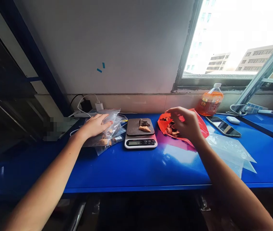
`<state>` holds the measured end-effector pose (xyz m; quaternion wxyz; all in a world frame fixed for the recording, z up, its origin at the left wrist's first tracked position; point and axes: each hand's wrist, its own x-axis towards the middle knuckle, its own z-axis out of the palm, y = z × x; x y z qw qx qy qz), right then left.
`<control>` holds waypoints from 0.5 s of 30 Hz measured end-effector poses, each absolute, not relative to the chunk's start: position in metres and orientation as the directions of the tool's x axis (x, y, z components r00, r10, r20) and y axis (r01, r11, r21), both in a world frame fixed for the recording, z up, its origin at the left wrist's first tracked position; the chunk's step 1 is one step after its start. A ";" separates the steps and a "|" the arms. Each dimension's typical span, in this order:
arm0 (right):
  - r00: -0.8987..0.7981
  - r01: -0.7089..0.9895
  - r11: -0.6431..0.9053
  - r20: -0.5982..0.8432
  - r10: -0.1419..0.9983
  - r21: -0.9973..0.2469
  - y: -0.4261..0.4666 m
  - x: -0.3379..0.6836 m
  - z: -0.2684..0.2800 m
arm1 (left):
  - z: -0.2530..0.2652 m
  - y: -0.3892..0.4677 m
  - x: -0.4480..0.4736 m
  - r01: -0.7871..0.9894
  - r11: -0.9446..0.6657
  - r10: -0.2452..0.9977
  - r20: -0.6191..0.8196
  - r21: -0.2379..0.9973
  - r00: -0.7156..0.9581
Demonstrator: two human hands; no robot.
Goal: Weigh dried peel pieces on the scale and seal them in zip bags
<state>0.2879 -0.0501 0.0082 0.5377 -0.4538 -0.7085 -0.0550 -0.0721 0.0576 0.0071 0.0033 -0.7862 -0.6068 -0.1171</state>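
My left hand (96, 125) lies with its fingers stretched out on a stack of clear zip bags (106, 141) that hold brownish dried pieces. My right hand (185, 123) is over an open red plastic bag (202, 126), its fingers bent and apart, with nothing visible in them. Inside that bag are dark and tan dried chunks (170, 130). Between my hands stands a small digital kitchen scale (141, 143) with its display lit. On its dark plate rest a blackish piece (144, 123) and a tan piece (145, 129).
Flat clear bags (232, 149) lie at the right. Behind them are a phone (223, 126), a white earphone case (233, 120) and a bottle of orange drink (212, 101). Chargers (99, 106) and cables sit at the back left. The blue table's (136, 173) front edge runs below.
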 end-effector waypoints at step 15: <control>0.207 0.978 -0.197 0.268 0.941 -0.063 -0.011 0.339 -0.023 | 0.010 0.054 -0.069 0.961 -0.250 0.957 0.178 0.114 0.228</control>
